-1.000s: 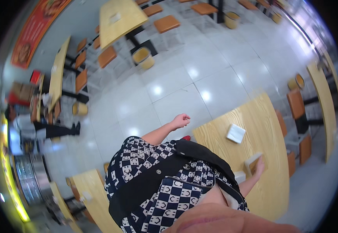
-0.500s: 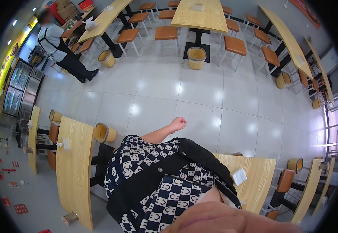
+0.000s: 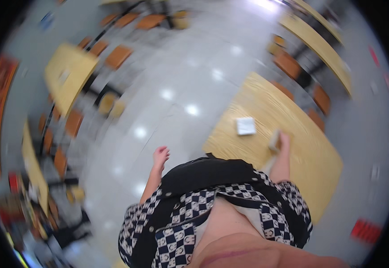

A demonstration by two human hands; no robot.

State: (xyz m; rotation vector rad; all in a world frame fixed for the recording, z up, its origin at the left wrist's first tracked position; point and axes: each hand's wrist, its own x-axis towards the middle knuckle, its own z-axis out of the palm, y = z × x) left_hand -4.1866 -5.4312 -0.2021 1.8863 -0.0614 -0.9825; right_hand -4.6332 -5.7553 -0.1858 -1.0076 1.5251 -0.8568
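Note:
My left hand (image 3: 161,155) hangs over the tiled floor at my left side, its fingers loosely bent and a little apart, holding nothing. On my right, my right hand (image 3: 284,139) is low over the light wood table (image 3: 306,156). Its fingers are closed on a pale beige item (image 3: 274,140), blurred, perhaps a cloth. Part of that hand is smeared by motion. A white square napkin pack (image 3: 245,126) lies on the same tabletop, left of my right hand and apart from it.
Orange-brown stools (image 3: 288,64) stand beyond the table, near another long wood table (image 3: 315,44). At the left are a further table (image 3: 71,71), more stools (image 3: 118,56) and yellow bins (image 3: 109,105). A person (image 3: 69,234) in dark trousers stands at the lower left.
My view has swung round to the right, so the table is now in front on my right. My right hand has come into view over it, holding the pale item. My left hand stays empty.

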